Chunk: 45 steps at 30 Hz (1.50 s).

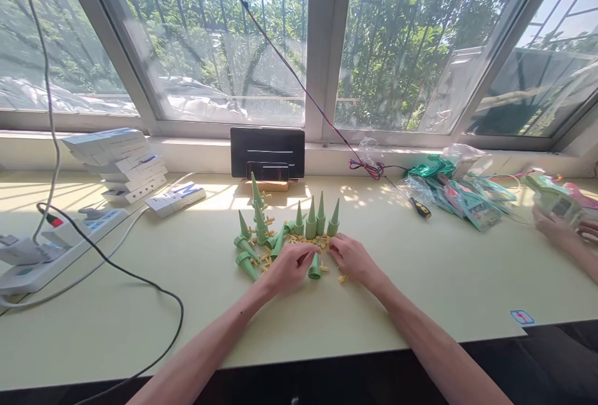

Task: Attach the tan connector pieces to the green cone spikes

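In my head view, the nearest green cone [314, 270] lies at six o'clock, between left hand [290, 266] and right hand [352, 258]; both hands' fingers curl, though I can't tell whether they pinch anything. I'd work low, sparing the upright cones [311, 224] at its twelve.

the cones [311, 225] sit before the tablet [268, 145].

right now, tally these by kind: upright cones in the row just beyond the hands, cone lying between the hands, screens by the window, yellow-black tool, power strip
Row cones: 4
Cone between: 1
Screens: 2
Tool: 1
Power strip: 1
Total: 9
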Available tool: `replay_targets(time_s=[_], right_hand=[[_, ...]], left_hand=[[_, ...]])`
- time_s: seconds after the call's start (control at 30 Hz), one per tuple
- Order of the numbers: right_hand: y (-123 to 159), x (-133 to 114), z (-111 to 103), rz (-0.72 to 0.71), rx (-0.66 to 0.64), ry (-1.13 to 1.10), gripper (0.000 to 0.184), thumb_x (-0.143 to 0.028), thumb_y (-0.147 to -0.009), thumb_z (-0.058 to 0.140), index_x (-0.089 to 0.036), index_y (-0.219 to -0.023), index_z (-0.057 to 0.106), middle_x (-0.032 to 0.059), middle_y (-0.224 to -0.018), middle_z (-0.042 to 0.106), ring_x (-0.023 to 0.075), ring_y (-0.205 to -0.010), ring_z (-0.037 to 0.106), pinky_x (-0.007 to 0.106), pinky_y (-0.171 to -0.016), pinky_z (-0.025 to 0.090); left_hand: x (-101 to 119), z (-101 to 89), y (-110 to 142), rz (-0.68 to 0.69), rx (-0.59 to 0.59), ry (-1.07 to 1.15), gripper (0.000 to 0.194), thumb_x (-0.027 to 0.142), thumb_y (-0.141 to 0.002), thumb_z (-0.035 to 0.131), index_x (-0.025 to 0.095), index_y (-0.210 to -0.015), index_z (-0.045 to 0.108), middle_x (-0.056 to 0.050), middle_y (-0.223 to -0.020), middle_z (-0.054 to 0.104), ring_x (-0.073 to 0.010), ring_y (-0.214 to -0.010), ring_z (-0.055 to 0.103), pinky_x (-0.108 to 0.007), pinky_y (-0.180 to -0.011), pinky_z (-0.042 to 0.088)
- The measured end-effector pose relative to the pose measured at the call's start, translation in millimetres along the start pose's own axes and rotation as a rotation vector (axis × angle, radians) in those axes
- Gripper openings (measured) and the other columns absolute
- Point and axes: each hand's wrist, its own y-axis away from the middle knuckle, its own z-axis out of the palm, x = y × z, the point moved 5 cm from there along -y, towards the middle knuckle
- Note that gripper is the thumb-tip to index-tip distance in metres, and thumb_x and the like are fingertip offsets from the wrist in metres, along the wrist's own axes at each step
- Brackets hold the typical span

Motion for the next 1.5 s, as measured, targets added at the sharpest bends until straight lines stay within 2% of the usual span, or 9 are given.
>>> replay_targets(time_s=[0.1,0.33,0.53,0.7,0.87,1.0,1.5], right_hand=[[-0.4,-0.9,-1.4,0.001,0.015,-0.028,0.017,-0.015,-0.097,0.05,-0.018,-0.082,0.058,0.0031,-0.085,0.061,0.0152,-0.071,0.054,0.025,-0.062,0.037],[-1.1,-1.3,-4.3,0.001,0.087,-0.164,0.017,-0.019,-0.097,0.05,-0.019,-0.082,0.058,0.0033,-0.084,0.063,0.0162,-0.072,0.055,0.026,-0.065,0.04],[-1.7,2.6,-7.1,0.024,0.212,-0.478,0.023,-0.033,-0.098,0.047,-0.02,-0.081,0.055,-0.0007,-0.07,0.058,0.0142,-0.06,0.049,0.026,-0.059,0.039],[0.1,-3.1,-5.6,0.027,0.246,-0.671,0.027,-0.042,-0.097,0.047,-0.02,-0.084,0.055,0.0013,-0.074,0.059,0.0151,-0.064,0.053,0.026,-0.061,0.045],[3.6,-15.8,-3.8,-0.034,0.243,-0.701,0.023,-0.039,-0.097,0.047,-0.02,-0.088,0.056,0.0024,-0.079,0.062,0.0152,-0.068,0.058,0.027,-0.064,0.049],[4.9,-21.6,-2.6,-0.047,0.219,-0.702,0.023,-0.039,-0.098,0.046,-0.02,-0.09,0.055,0.0021,-0.078,0.061,0.0136,-0.062,0.054,0.026,-0.061,0.048],[6.4,-24.8,-5.0,-0.056,0.245,-0.71,0.018,-0.035,-0.099,0.045,-0.021,-0.092,0.055,0.0013,-0.076,0.062,0.0133,-0.059,0.058,0.025,-0.061,0.051]], left_hand=[[-0.9,1.0,0.7,-0.016,0.002,0.0,0.024,0.017,-0.094,0.047,0.015,-0.097,0.07,0.002,-0.06,0.05,-0.0086,-0.052,0.035,-0.021,-0.054,0.032],[-1.9,0.5,0.3,-0.037,0.007,0.011,0.024,0.02,-0.094,0.047,0.015,-0.097,0.071,0.003,-0.059,0.05,-0.0084,-0.051,0.037,-0.021,-0.054,0.033],[-0.4,-1.0,-1.4,-0.044,0.02,-0.004,0.021,0.021,-0.094,0.049,0.014,-0.096,0.07,0.001,-0.062,0.055,-0.0086,-0.052,0.039,-0.021,-0.055,0.035],[-0.7,-1.0,-1.6,-0.029,0.027,-0.016,0.016,0.025,-0.094,0.055,0.016,-0.096,0.068,-0.001,-0.072,0.06,-0.0087,-0.055,0.044,-0.022,-0.056,0.037],[-3.4,-0.1,-1.0,-0.049,0.013,-0.009,0.019,0.03,-0.094,0.057,0.016,-0.098,0.068,-0.002,-0.077,0.061,-0.0087,-0.056,0.045,-0.022,-0.055,0.037],[-1.9,0.0,-1.3,-0.04,0.0,-0.007,0.017,0.028,-0.095,0.055,0.016,-0.097,0.068,-0.002,-0.078,0.059,-0.0094,-0.058,0.046,-0.023,-0.057,0.038],[-2.5,-1.0,-2.5,-0.044,0.046,-0.035,0.023,0.027,-0.099,0.048,0.016,-0.088,0.065,-0.001,-0.074,0.056,-0.0111,-0.062,0.046,-0.024,-0.059,0.036]])
